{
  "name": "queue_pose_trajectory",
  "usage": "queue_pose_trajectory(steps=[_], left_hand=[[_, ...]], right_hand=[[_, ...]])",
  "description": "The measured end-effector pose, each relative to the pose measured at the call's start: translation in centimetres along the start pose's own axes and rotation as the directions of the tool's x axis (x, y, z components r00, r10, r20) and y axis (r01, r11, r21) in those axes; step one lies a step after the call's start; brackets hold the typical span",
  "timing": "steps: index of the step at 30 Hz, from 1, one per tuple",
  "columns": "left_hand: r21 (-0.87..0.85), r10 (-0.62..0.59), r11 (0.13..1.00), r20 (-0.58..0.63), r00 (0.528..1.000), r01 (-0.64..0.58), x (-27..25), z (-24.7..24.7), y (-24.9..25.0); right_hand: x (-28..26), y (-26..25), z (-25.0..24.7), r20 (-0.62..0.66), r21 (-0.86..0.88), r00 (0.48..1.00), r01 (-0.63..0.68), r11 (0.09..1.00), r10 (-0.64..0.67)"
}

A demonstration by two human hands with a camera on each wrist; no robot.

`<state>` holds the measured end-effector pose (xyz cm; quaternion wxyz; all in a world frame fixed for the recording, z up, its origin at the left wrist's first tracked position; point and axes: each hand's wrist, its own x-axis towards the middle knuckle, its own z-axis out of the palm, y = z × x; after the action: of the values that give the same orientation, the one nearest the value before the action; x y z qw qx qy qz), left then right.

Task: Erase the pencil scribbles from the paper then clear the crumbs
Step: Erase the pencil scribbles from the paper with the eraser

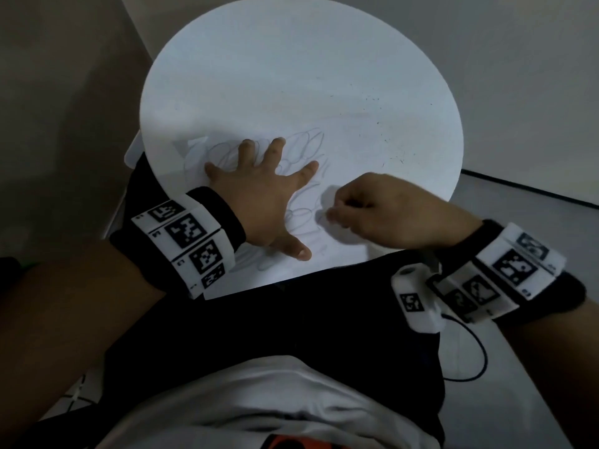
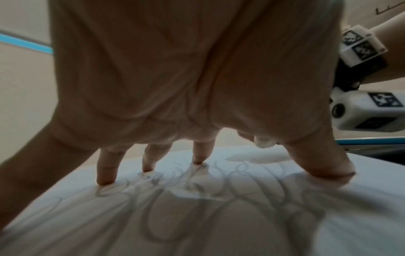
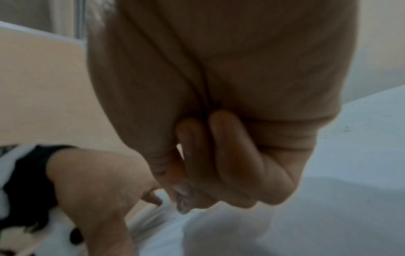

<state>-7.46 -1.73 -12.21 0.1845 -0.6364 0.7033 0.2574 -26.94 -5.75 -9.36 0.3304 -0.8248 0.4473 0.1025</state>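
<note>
With the left hand [image 1: 259, 192] spread flat on the scribbled paper [image 1: 337, 254] on the round surface [image 1: 291, 76], the right hand [image 1: 372, 212], pinching a small eraser [image 3: 181, 205], should rub with short, light strokes.

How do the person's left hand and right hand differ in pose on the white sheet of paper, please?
The left hand lies spread, straight fingers pressing the white sheet of paper; the right hand is curled, pinching a small eraser. The left covers the pencil scribbles; the right works at their edge. Both wear marker wristbands.
</note>
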Motion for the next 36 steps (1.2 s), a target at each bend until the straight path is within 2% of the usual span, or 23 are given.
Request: queue_pose_trajectory(steps=[2,5,7,11,15,18,22,26,30,34,36], left_hand=[[0.012,0.006,1.0,-0.01,1.0,-0.006,-0.1,0.3,0.2],[-0.012,0.018,1.0,-0.008,1.0,-0.018,-0.3,0.5,0.2],[-0.026,0.02,0.999,-0.002,1.0,-0.02,-0.2,0.5,0.2],[-0.027,0.016,1.0,0.005,1.0,-0.015,-0.2,0.5,0.3],[-0.029,0.018,0.999,-0.001,1.0,-0.018,0.0,0.4,0.3],[-0.022,0.016,1.0,0.011,1.0,-0.016,-0.1,0.4,0.2],[-0.034,0.018,0.999,0.016,1.0,-0.017,0.0,0.2,0.2],[-0.018,0.022,1.0,0.013,1.0,-0.022,-0.2,0.3,0.1],[-0.023,0.022,1.0,0.008,1.0,-0.022,-0.1,0.3,0.2],[-0.013,0.025,1.0,0.012,1.0,-0.024,-0.3,0.4,0.3],[-0.018,0.028,0.999,0.012,1.0,-0.028,-0.2,0.4,0.3]], right_hand=[[0.4,-0.3,0.8,0.009,-0.037,1.0,0.009,0.999,-0.009],[1.1,0.5,0.2,-0.052,-0.049,0.998,-0.042,0.998,0.04],[0.9,0.7,0.3,-0.08,-0.068,0.997,-0.024,0.997,0.018],[0.4,0.1,1.2,0.013,-0.044,1.0,0.029,0.999,-0.029],[0.9,0.7,0.4,-0.072,-0.051,0.997,-0.006,0.999,0.003],[0.4,-0.1,1.5,0.0,-0.038,0.998,0.063,0.997,-0.063],[1.0,0.9,0.1,-0.071,-0.046,0.997,-0.015,0.999,0.012],[0.6,-0.2,1.7,-0.006,-0.021,0.994,0.106,0.994,-0.106],[1.5,0.7,0.4,-0.093,-0.031,0.995,0.024,0.999,-0.027],[0.9,-0.2,1.6,-0.004,-0.039,0.994,0.106,0.994,-0.106],[1.4,0.5,1.0,-0.055,-0.043,0.997,0.049,0.998,-0.051]])
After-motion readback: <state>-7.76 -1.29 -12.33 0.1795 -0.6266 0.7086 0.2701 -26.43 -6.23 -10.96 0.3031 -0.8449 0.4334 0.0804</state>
